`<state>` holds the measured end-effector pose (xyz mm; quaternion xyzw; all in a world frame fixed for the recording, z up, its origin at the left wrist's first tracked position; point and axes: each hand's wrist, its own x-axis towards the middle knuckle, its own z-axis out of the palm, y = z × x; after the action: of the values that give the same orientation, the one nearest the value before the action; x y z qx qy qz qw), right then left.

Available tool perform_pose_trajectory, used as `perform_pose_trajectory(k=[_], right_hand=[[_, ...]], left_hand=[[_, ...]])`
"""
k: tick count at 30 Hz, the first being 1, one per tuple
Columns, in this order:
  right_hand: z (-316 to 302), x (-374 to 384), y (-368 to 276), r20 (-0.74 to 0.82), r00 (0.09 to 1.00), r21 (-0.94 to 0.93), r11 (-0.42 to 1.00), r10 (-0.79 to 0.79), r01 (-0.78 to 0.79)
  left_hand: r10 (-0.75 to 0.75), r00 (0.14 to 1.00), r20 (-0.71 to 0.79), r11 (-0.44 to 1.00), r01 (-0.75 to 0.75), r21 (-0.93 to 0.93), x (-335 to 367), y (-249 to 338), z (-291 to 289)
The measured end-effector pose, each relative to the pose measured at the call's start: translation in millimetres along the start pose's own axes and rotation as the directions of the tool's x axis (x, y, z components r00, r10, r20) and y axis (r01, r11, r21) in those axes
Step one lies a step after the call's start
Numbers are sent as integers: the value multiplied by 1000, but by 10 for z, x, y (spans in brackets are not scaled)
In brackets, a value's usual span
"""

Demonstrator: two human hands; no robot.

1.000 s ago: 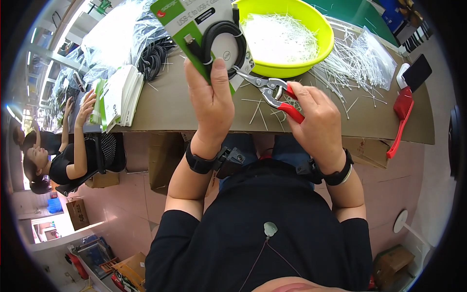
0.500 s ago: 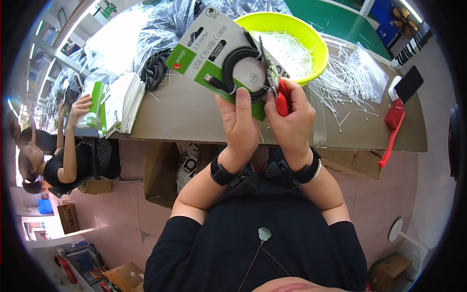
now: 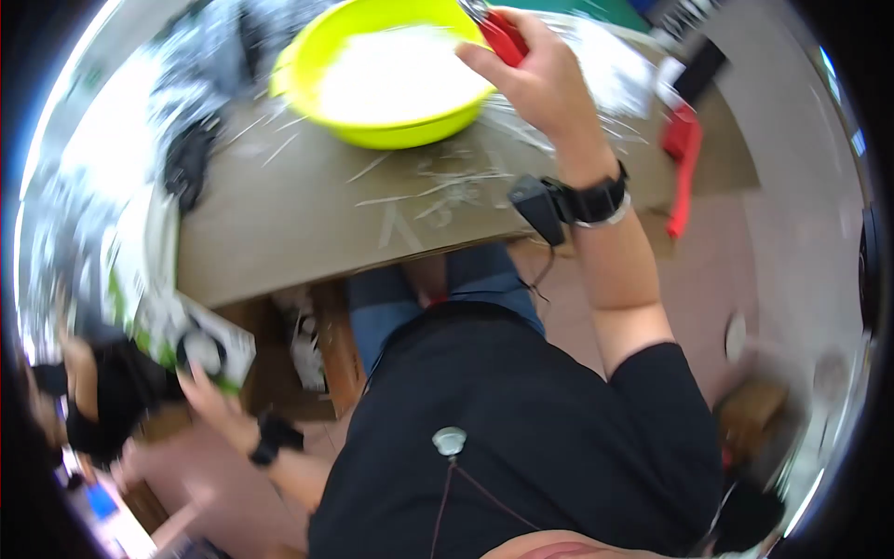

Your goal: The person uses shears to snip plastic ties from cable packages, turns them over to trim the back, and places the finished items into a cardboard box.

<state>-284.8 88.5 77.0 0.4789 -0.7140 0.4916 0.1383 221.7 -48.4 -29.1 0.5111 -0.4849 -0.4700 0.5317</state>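
Far out to the left, my left hand grips the lower edge of a white and green card with a coiled black cable. Both are smeared by motion. Up at the right, my right hand is closed around red-handled cutters, whose metal jaws run off toward the top edge. Beside them stands a lime-yellow basin heaped with thin white cable ties.
Loose ties lie scattered over the brown table. A plastic bag and a red-handled tool are at the right. Stacked cards stand at the left, near a co-worker in black. Open cartons sit under the table.
My left hand has carried the carded cable away from the cutters, down and far left. My right hand still holds the cutters, now higher. The whole view has swung round.
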Motion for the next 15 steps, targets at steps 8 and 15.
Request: perform_pose_trajectory(k=[8,15], right_hand=[[-1013,-599,685,-84,863,-100,858,498,-505],[-1293,-974,845,-93,892,-416,796,443,-439]], left_hand=[[-445,895,-15,552,288,782,-203,-1657,-922],[-632,775,31,294,203,934,-22,-1150,-851]])
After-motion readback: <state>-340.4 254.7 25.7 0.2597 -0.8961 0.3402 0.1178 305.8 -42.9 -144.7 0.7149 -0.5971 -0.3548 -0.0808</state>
